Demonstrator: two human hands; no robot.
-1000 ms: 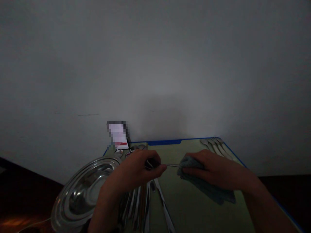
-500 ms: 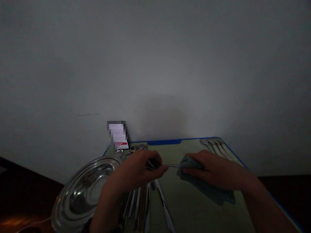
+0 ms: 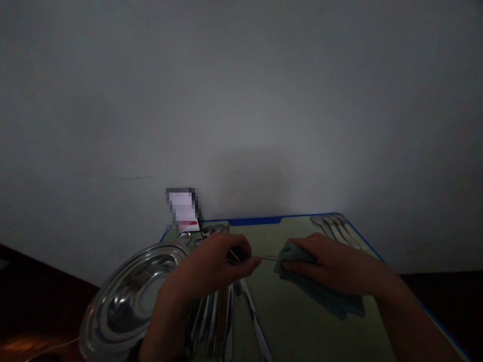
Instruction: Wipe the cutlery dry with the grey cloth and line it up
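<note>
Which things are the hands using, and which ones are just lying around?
In use:
- thin metal piece, pinched by the left hand
- cloth, wrapped round its other end by the right hand

Seemingly just lying about:
- shiny metal bowl
- long cutlery near the left wrist
- cutlery in the far right corner

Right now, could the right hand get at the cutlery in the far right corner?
Probably: the cutlery lies just beyond the right hand, with nothing visible between them. But that hand holds the cloth, so it may need to let go first.
</note>
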